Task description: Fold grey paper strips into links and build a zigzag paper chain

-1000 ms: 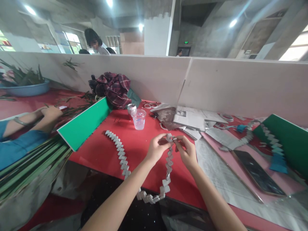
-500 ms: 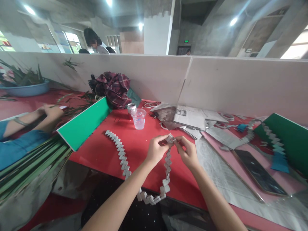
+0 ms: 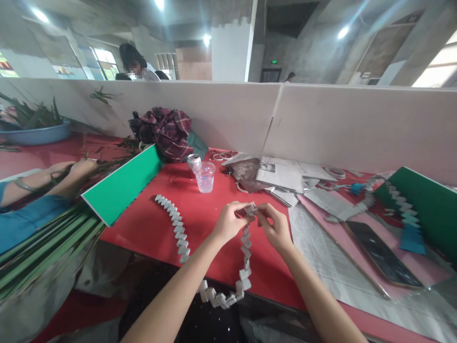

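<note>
Lowered slightly from a second ago, left hand point(image 3: 228, 223) and right hand point(image 3: 274, 226) pinch one end of the zigzag chain point(image 3: 244, 275), each grip nearly closed, right of the plastic cup point(image 3: 205, 182); bare desk point(image 3: 200, 219) fronts the cup, the chain overhanging its edge.

the cup point(image 3: 205, 180) stands beyond the nearer chain point(image 3: 212, 296)

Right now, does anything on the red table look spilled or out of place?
I see no spill; the clear cup stands upright. One oddity: the folded pale chain sags past the front edge of the table, partly off it.
</note>
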`<action>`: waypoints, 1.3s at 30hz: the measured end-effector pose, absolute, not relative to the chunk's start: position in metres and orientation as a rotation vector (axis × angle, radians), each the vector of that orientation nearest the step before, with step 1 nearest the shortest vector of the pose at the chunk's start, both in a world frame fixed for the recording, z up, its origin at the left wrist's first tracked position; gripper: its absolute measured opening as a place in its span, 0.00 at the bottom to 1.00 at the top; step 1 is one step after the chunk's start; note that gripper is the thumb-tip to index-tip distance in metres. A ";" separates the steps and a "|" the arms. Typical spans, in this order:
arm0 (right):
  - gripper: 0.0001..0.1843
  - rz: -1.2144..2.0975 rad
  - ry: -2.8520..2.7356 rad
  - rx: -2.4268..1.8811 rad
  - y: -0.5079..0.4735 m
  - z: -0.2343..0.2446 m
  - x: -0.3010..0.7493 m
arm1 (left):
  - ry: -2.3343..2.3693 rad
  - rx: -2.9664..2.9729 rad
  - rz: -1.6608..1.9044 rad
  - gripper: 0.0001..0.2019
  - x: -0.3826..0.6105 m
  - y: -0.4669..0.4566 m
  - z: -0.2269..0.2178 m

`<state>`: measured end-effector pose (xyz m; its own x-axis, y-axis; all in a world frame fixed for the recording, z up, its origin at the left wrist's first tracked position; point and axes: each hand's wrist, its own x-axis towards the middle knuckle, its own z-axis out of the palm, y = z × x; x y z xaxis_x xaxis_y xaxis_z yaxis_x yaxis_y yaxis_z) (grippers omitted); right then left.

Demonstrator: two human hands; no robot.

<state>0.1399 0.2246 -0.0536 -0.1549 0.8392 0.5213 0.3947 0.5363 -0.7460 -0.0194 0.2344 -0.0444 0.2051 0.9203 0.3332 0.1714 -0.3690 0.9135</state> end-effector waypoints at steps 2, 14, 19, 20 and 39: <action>0.07 0.603 -1.708 -1.020 0.225 -0.055 0.139 | 1.016 1.663 1.217 0.18 -0.018 0.233 -0.044; 0.12 0.955 -1.531 -0.925 0.225 -0.046 0.138 | 0.823 1.418 1.146 0.10 -0.015 0.223 -0.031; 0.13 0.970 -1.566 -0.900 0.224 -0.045 0.138 | 0.815 1.383 1.158 0.12 -0.016 0.223 -0.028; 0.13 0.975 -1.573 -0.895 0.224 -0.044 0.138 | 0.809 1.388 1.159 0.11 -0.016 0.223 -0.028; 0.11 0.925 -1.542 -0.913 0.230 -0.051 0.137 | 0.844 1.440 1.164 0.07 -0.013 0.223 -0.037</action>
<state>0.1366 0.2301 -0.0515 -0.1378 0.9094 0.3925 0.0819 0.4054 -0.9105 -0.0129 0.2233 -0.0369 0.2773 0.9365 0.2149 -0.0863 -0.1985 0.9763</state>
